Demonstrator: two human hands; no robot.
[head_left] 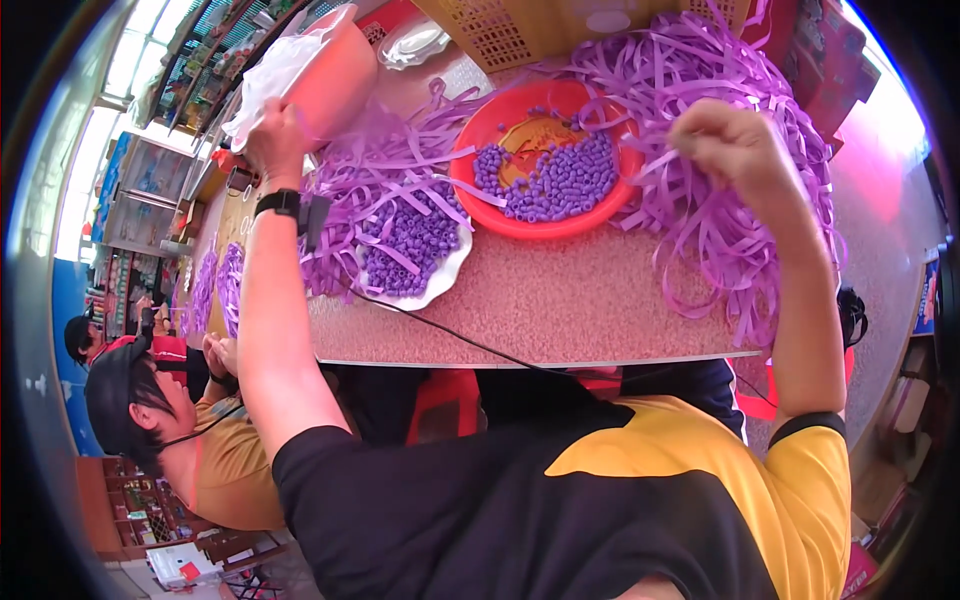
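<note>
My left hand [275, 142] is raised at the upper left, against a pink basin [345, 80] with a white plastic liner [285, 75]. Its fingers look closed, but what they hold is hidden. Over the purple ribbons [715, 75] heaped at the right, my right hand [728, 145] is lifted with its fingers curled into a pinch. Whatever is in that pinch is too small or blurred to name. Between the hands sits a red bowl [550, 228] of purple beads [565, 185]. A white scalloped dish [440, 285] with more beads [405, 240] lies nearer my left arm, ribbons draped across it.
A yellow perforated crate [495, 40] stands behind the red bowl. Across the pink tabletop [560, 300] runs a black cable [450, 332]. Another person [150, 410] in a dark cap sits at my left, hands near more hanging ribbons [230, 285]. Red stools are under the table.
</note>
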